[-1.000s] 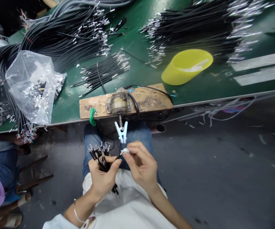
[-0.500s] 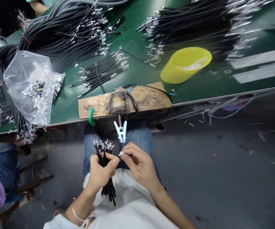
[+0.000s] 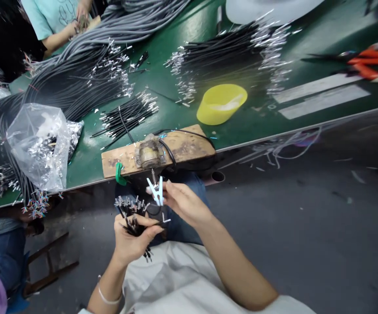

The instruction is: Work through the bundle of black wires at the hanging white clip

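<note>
My left hand [image 3: 133,237] is closed round a bundle of short black cables [image 3: 132,213] with silvery ends pointing up. One cable sticks out to the right between its thumb and forefinger, with white wire ends [image 3: 166,219]. My right hand [image 3: 180,200] is at the light blue clothespin [image 3: 156,192], which hangs at the shaft of a small motor [image 3: 149,152]. Its fingertips are partly hidden behind the clothespin, so whether they grip it is unclear. The motor sits on a wooden board [image 3: 189,146] at the table edge.
On the green table [image 3: 241,139] lie black cable bundles [image 3: 221,52], a yellow container [image 3: 221,104], a plastic bag [image 3: 38,148] and orange-handled pliers [image 3: 375,63]. A green clamp [image 3: 120,173] holds the board's left end. Another person's hands [image 3: 82,17] show at the top left.
My right hand has moved up from the cable's end to the clothespin. My left hand still holds the bundle, and the cable's white wire ends are now exposed. The view has shifted.
</note>
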Available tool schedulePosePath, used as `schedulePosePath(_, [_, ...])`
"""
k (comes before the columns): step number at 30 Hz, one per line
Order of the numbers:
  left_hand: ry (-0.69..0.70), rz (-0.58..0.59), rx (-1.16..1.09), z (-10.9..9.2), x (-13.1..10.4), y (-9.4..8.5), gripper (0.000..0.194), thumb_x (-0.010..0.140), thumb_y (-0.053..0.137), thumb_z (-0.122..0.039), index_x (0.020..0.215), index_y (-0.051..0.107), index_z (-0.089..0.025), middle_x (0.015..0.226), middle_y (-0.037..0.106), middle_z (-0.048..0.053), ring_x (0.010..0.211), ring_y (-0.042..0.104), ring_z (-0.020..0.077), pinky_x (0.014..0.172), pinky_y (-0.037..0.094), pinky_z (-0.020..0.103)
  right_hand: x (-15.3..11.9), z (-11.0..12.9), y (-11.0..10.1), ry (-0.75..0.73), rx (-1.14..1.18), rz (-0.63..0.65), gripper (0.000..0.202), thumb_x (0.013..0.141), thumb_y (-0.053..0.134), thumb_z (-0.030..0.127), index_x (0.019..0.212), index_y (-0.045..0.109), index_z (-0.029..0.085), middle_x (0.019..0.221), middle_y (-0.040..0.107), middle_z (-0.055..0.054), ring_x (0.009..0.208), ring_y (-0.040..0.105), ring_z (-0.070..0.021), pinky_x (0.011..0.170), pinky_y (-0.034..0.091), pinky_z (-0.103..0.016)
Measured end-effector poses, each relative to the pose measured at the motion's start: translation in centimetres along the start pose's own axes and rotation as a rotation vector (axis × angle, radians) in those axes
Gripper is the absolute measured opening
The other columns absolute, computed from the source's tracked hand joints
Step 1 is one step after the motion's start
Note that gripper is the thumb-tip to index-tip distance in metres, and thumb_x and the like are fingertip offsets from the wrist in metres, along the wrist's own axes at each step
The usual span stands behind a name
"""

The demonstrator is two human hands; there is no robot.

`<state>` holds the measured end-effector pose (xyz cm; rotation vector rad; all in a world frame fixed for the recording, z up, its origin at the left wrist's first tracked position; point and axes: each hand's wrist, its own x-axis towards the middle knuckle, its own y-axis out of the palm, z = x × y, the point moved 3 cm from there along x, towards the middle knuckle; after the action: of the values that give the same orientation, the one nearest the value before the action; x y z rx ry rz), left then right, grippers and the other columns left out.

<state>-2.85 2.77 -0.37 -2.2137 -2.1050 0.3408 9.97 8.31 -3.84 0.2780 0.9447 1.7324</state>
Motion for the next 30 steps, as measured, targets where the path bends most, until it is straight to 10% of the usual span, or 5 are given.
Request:
schedulePosePath(16, [0.040, -0.186, 0.010, 0.0, 1.6, 0.5, 0.009, 0.064, 0.071, -0.024, 0.059, 0.073, -0.017, 0.059, 0.071, 0.006, 0.056, 0.066, 0.0210, 0.061, 0.055, 0.030, 1.9, -1.9, 1.2, 0.081, 0.331, 0.088, 0.047, 0.061, 0.067, 0.062, 0.071, 0.067, 0.016, 0.062, 0.057, -0.001, 0.052, 0.046, -0.0101, 0.048, 0.039, -0.022])
schedulePosePath(25, [-0.067, -0.124, -0.049, 1.2, 0.4, 0.6, 0.026, 0.063, 0.071, -0.042, 0.055, 0.070, -0.017, 0.056, 0.069, 0.007, 0.052, 0.063, 0.0191, 0.054, 0.052, 0.030, -0.8, -3.3, -2.7, -0.079, 0.049, -0.083, 0.032, 0.065, 0.070, 0.050, 0.071, 0.064, 0.019, 0.061, 0.054, 0.000, 0.055, 0.046, -0.0127, 0.054, 0.041, -0.026])
schedulePosePath(30, [-0.159, -0.006, -0.081, 2.6, -0.5, 0.8, 0.041, 0.068, 0.066, -0.053, 0.061, 0.065, -0.012, 0.046, 0.058, 0.000, 0.039, 0.050, 0.0074, 0.040, 0.043, 0.021, -3.4, -1.3, -1.5, -0.366, -0.431, 0.005, 0.020, 0.075, 0.065, 0.039, 0.075, 0.067, 0.019, 0.071, 0.058, -0.004, 0.064, 0.050, -0.0157, 0.055, 0.040, -0.027])
